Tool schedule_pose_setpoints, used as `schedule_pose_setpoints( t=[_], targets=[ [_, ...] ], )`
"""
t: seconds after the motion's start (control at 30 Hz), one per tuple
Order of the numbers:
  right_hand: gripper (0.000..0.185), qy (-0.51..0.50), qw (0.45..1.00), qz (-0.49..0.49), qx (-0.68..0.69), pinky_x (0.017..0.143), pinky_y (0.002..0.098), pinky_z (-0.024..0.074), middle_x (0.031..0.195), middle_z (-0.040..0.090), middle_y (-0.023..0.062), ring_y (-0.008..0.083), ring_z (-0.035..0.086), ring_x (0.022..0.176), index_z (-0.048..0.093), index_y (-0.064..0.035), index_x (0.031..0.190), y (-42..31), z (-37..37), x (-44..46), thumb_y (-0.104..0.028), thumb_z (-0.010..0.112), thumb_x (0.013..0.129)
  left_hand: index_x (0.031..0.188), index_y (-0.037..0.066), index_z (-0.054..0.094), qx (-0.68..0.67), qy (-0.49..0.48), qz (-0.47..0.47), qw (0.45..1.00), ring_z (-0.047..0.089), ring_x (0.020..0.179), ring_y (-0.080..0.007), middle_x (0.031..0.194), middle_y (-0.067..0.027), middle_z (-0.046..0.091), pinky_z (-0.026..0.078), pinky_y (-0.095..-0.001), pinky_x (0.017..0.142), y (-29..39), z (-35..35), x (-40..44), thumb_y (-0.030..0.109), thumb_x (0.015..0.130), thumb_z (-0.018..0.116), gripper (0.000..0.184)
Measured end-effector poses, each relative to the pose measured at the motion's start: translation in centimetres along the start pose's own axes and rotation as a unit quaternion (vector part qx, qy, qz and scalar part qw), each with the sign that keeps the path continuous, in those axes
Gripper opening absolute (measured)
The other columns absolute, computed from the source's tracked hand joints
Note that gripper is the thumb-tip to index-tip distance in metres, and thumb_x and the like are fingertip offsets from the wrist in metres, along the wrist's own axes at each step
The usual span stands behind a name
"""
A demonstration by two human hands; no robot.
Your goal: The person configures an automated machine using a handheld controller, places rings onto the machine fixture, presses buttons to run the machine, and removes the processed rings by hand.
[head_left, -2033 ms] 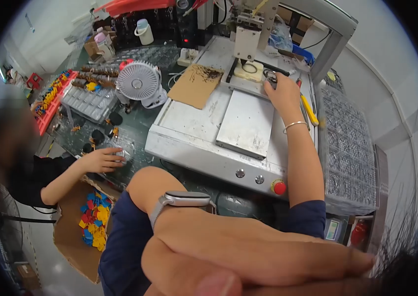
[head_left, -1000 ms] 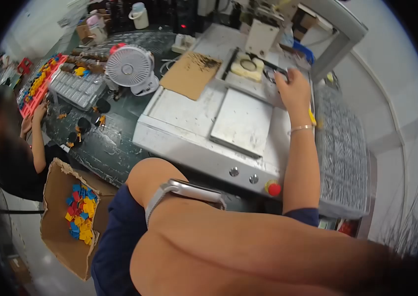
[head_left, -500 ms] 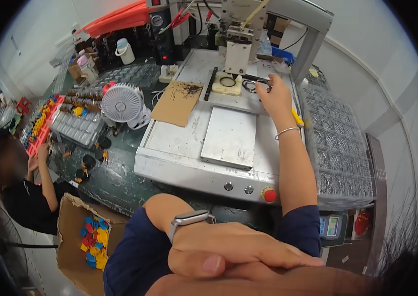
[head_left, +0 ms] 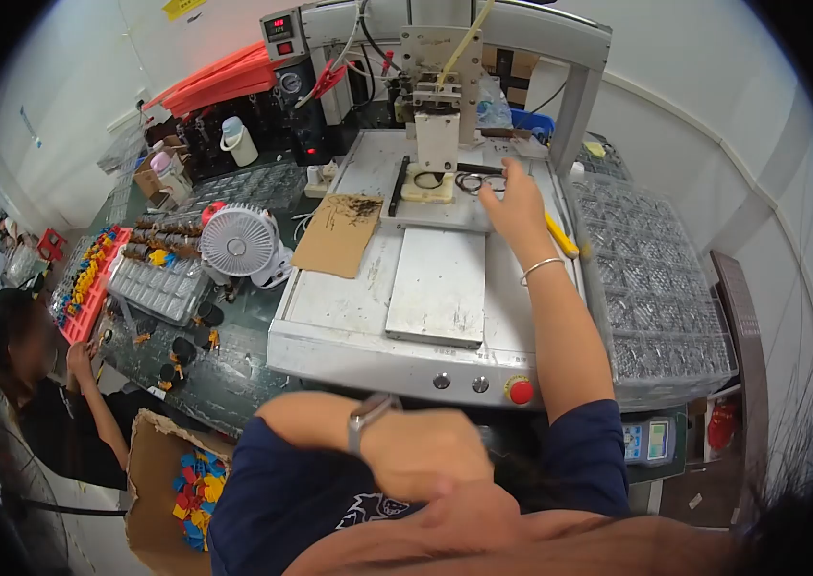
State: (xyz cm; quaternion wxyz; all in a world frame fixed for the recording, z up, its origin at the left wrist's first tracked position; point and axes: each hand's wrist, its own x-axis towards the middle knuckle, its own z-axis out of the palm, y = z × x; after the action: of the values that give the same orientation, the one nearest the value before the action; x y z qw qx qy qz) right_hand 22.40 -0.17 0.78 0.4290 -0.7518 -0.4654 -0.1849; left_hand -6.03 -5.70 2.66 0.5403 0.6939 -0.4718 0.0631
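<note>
My right hand point(head_left: 514, 206), with a bracelet at the wrist, is over the right side of the machine's metal fixture point(head_left: 464, 213). Its thumb and index finger are apart beside thin black rings point(head_left: 472, 182); no held object shows. A yellowish block point(head_left: 428, 190) sits left of the rings, with a dark ring on it, under the press head point(head_left: 437, 142). My left hand point(head_left: 430, 456), below a wristwatch point(head_left: 373, 411), is bent in front of my upper body, close to the camera. It is blurred and its fingers are mostly hidden.
A co-worker point(head_left: 41, 384) sits at the left beside a red tray point(head_left: 89, 302). A white fan point(head_left: 238, 240) and cardboard sheet point(head_left: 339, 235) lie left of the machine. Stacked clear trays point(head_left: 656, 288) stand right. A carton point(head_left: 152, 499) holds coloured pieces. A red button point(head_left: 520, 392) is on the machine's front.
The view has shifted, showing more of the machine's top. My right hand stays by the rings. My left hand and forearm have drawn in, and less of the fingers shows.
</note>
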Motion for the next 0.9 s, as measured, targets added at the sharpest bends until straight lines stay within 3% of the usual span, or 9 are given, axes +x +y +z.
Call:
schedule_pose_setpoints(
  t=[0.03, 0.1, 0.17, 0.23, 0.33, 0.43, 0.63, 0.7, 0.9],
  targets=[
    [0.052, -0.026, 0.999, 0.023, 0.019, 0.088, 0.0428, 0.0467, 0.105, 0.061, 0.0293, 0.0402, 0.06, 0.099, 0.051, 0.0083, 0.118, -0.5, -0.3, 0.1, -0.021, 0.066, 0.078, 0.09, 0.001, 0.059, 0.045, 0.007, -0.007, 0.999, 0.057, 0.069, -0.0369, 0.076, -0.0159, 0.058, 0.045, -0.0445, 0.058, -0.1, -1.2, 0.4, 0.035, 0.096, 0.038, 0.04],
    [0.053, -0.003, 1.0, 0.006, 0.022, 0.087, 0.0429, 0.0468, 0.105, 0.061, 0.0294, 0.0403, 0.06, 0.098, 0.05, 0.0082, 0.12, -0.2, 0.3, 0.0, -0.021, 0.066, 0.078, 0.089, 0.005, 0.063, 0.185, 0.02, -0.117, 0.975, 0.059, 0.067, -0.0305, 0.08, -0.0107, 0.063, 0.046, -0.0394, 0.058, -0.1, -4.3, 1.1, 0.026, 0.093, 0.05, 0.025],
    [0.055, 0.019, 0.999, -0.015, 0.021, 0.086, 0.0431, 0.0469, 0.105, 0.061, 0.0296, 0.0404, 0.06, 0.098, 0.048, 0.0081, 0.121, 0.3, 0.7, -0.2, -0.021, 0.067, 0.078, 0.086, 0.009, 0.063, 0.332, 0.092, -0.199, 0.918, 0.06, 0.063, -0.0289, 0.071, -0.0079, 0.062, 0.047, -0.0369, 0.057, -1.9, -7.0, 1.9, 0.025, 0.089, 0.059, 0.017],
    [0.061, 0.014, 1.0, -0.014, 0.005, 0.083, 0.0408, 0.0487, 0.107, 0.062, 0.0248, 0.0346, 0.062, 0.094, 0.044, 0.0036, 0.126, 0.8, 0.9, -0.2, -0.028, 0.069, 0.08, 0.079, 0.009, 0.061, 0.469, 0.117, -0.216, 0.848, 0.06, 0.061, -0.0281, 0.068, -0.0074, 0.061, 0.047, -0.0379, 0.055, -4.4, -10.1, 1.7, 0.024, 0.086, 0.06, 0.017],
    [0.064, 0.001, 1.0, 0.011, 0.028, 0.08, 0.043, 0.049, 0.098, 0.063, 0.0256, 0.0395, 0.062, 0.091, 0.043, 0.0089, 0.124, -0.7, -0.4, -0.4, -0.024, 0.072, 0.077, 0.067, 0.008, 0.056, 0.633, 0.173, -0.21, 0.725, 0.059, 0.058, -0.0284, 0.063, -0.0095, 0.058, 0.046, -0.0402, 0.052, -8.0, -12.6, -0.5, 0.022, 0.084, 0.06, 0.022],
    [0.066, 0.001, 1.0, 0.004, 0.024, 0.079, 0.0426, 0.0493, 0.096, 0.063, 0.0243, 0.0392, 0.062, 0.091, 0.043, 0.0086, 0.123, -0.6, 0.0, -0.3, -0.024, 0.074, 0.075, 0.064, 0.008, 0.056, 0.621, 0.149, -0.247, 0.728, 0.058, 0.056, -0.0289, 0.06, -0.0087, 0.058, 0.046, -0.0397, 0.051, -8.2, -12.6, -2.6, 0.022, 0.083, 0.061, 0.024],
    [0.067, -0.035, 0.999, -0.003, 0.005, 0.08, 0.042, 0.0493, 0.098, 0.063, 0.0227, 0.0384, 0.062, 0.092, 0.043, 0.0081, 0.124, -1.4, 0.6, -1.3, -0.024, 0.075, 0.074, 0.062, 0.008, 0.056, 0.609, 0.198, -0.257, 0.724, 0.058, 0.055, -0.0288, 0.058, -0.0085, 0.058, 0.046, -0.0396, 0.05, -8.2, -12.4, -3.3, 0.023, 0.082, 0.061, 0.026],
    [0.071, -0.026, 1.0, -0.011, 0.007, 0.077, 0.0388, 0.0505, 0.098, 0.064, 0.0196, 0.0335, 0.063, 0.089, 0.043, 0.0042, 0.127, -1.0, 1.4, -1.6, -0.03, 0.077, 0.074, 0.061, 0.008, 0.056, 0.607, 0.197, -0.256, 0.726, 0.058, 0.054, -0.0289, 0.058, -0.0085, 0.057, 0.046, -0.0396, 0.05, -8.3, -12.2, -3.4, 0.023, 0.082, 0.06, 0.026],
    [0.075, -0.028, 0.996, 0.031, 0.075, 0.076, 0.0343, 0.0506, 0.094, 0.063, 0.0156, 0.0249, 0.063, 0.086, 0.043, 0.0054, 0.126, -0.7, 1.9, -1.6, -0.032, 0.079, 0.073, 0.059, 0.008, 0.055, 0.585, 0.12, -0.265, 0.757, 0.057, 0.053, -0.0295, 0.056, -0.0083, 0.056, 0.045, -0.0395, 0.049, -8.5, -11.5, -3.1, 0.022, 0.082, 0.06, 0.028]
  ],
)
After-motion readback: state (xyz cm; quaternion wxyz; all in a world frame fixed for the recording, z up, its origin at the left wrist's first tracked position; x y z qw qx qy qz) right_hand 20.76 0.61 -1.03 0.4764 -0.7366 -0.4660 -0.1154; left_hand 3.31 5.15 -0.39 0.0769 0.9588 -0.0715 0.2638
